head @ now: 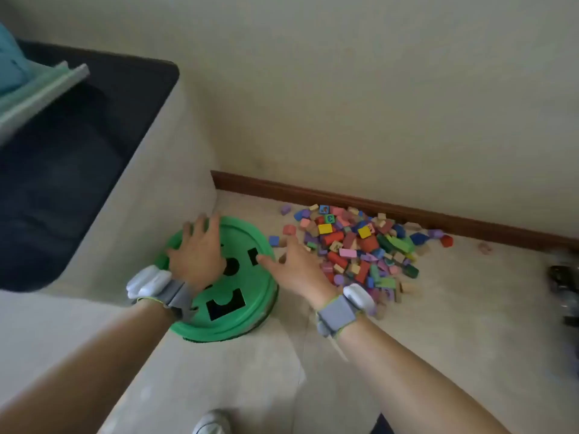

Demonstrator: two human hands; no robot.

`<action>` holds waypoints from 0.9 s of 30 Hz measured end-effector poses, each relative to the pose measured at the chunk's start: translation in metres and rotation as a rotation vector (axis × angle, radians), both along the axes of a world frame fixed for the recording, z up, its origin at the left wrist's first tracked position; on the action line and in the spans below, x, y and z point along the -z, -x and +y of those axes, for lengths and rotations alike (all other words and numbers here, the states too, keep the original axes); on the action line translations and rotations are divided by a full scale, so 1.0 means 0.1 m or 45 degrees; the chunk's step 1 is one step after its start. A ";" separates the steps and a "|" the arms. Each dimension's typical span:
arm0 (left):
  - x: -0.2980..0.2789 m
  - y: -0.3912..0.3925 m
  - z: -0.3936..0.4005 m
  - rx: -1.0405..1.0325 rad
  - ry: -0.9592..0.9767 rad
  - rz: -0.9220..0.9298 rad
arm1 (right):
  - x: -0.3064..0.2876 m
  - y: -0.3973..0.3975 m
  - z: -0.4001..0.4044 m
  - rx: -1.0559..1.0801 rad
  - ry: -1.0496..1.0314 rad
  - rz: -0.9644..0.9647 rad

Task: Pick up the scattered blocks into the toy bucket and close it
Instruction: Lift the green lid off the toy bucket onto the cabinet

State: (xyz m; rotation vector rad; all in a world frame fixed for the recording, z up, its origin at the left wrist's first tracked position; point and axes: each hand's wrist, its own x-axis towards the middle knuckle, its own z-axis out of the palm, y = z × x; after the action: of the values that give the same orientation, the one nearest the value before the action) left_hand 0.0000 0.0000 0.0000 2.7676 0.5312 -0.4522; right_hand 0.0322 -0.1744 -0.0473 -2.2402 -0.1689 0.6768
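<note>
A green toy bucket [264, 303] stands on the pale floor with its green shape-sorter lid [241, 321] on top; the lid has several dark cut-out holes. My left hand [197, 255] lies flat on the lid's far left rim, fingers spread. My right hand [297, 270] hovers at the lid's right edge, fingers apart, thumb touching the rim by a square hole. A heap of coloured wooden blocks [360, 249] lies just right of the bucket against the wall. Loose blocks include a blue cube [273, 240] and a red piece [446, 241].
A cream sofa arm [141, 183] with a dark cushion [62, 170] rises left of the bucket. A brown skirting board [376, 208] runs behind the blocks. A dark object [564, 289] sits at the right edge. A white shoe tip [211, 422] shows at the bottom.
</note>
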 end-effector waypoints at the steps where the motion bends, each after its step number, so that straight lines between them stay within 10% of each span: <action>1: 0.03 0.01 0.03 -0.007 -0.070 0.005 | 0.06 0.04 0.05 0.002 0.027 -0.006; 27: 0.23 0.14 0.14 -0.110 -0.199 -0.239 | 0.16 -0.21 0.11 0.429 -0.010 -0.163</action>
State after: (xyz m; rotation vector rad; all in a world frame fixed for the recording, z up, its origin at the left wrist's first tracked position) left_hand -0.0144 0.0141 -0.0233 2.8810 0.6620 -0.1345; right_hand 0.0528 -0.1636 -0.0637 -2.2322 0.1414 0.3514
